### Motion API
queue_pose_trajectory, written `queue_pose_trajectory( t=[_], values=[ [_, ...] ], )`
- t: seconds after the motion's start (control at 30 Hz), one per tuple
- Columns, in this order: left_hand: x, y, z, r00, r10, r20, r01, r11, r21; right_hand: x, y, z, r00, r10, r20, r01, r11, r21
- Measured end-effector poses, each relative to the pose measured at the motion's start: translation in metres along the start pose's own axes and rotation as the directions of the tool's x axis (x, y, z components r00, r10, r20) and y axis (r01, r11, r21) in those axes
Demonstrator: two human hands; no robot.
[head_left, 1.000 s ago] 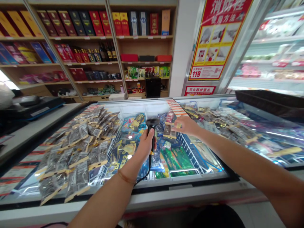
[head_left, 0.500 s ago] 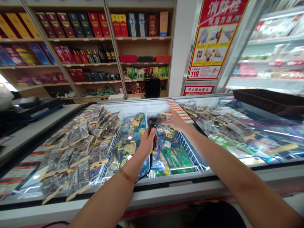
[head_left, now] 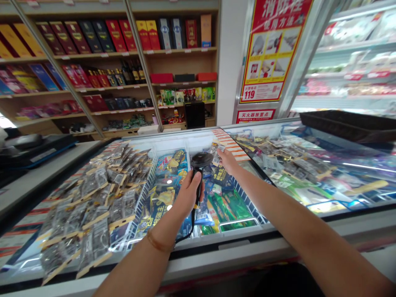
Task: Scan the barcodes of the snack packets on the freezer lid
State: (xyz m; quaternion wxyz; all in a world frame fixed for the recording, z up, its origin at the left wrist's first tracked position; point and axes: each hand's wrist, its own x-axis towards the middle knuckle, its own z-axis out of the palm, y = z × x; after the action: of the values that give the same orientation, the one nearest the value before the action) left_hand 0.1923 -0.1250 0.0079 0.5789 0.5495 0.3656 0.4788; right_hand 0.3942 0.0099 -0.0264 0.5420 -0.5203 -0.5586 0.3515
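My left hand (head_left: 188,193) is wrapped round the handle of a black barcode scanner (head_left: 201,159), its head pointing away from me and its cable hanging down behind the wrist. Just right of the scanner head, my right hand (head_left: 228,161) pinches a small clear packet (head_left: 214,147) with brownish contents I cannot make out. Both hands are above the glass-topped freezer (head_left: 204,134). Below them, blue and yellow ice-cream packs (head_left: 165,198) and green packs (head_left: 227,210) lie in white wire baskets.
Many small clear packets with tan strips (head_left: 102,194) cover the left glass; more packets (head_left: 297,156) lie on the right. A black tray (head_left: 346,126) sits at the far right. A dark device (head_left: 34,150) stands on the left counter. Shelves of boxes (head_left: 182,49) rise behind.
My right hand has turned and the packet in it now shows more clearly beside the scanner head. The scanner stays in my left hand. The whole view has shifted slightly.
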Motion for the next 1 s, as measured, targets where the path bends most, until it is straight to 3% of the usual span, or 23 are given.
queue_pose_trajectory(
  t=[0.1,0.17,0.47,0.6,0.7,0.9,1.0],
  values=[
    [-0.006,0.002,0.003,0.996,-0.017,0.09,0.015,1.0,0.023,0.003,0.002,-0.003,0.989,0.148,0.024,-0.146,0.91,0.389],
    [-0.009,0.002,0.006,0.991,-0.033,0.13,0.027,0.999,0.043,0.005,0.003,-0.002,0.985,0.171,0.036,-0.168,0.867,0.469],
    [-0.009,-0.001,0.011,0.983,-0.075,0.166,0.055,0.991,0.118,0.006,0.006,0.0,0.987,0.155,0.043,-0.153,0.827,0.541],
    [-0.008,-0.002,0.011,0.985,-0.061,0.163,0.038,0.99,0.136,0.004,0.003,0.001,0.995,0.093,0.031,-0.094,0.816,0.57],
    [-0.009,-0.002,0.01,0.985,-0.066,0.161,0.044,0.989,0.138,0.002,0.003,0.001,0.998,0.063,0.018,-0.063,0.834,0.548],
    [-0.008,-0.003,0.009,0.988,-0.071,0.139,0.051,0.989,0.139,0.004,0.007,0.001,0.992,0.113,0.055,-0.125,0.855,0.503],
    [-0.007,-0.005,0.01,0.995,-0.048,0.092,0.036,0.991,0.128,0.007,0.012,0.002,0.995,0.096,-0.004,-0.082,0.879,0.47]
  ],
)
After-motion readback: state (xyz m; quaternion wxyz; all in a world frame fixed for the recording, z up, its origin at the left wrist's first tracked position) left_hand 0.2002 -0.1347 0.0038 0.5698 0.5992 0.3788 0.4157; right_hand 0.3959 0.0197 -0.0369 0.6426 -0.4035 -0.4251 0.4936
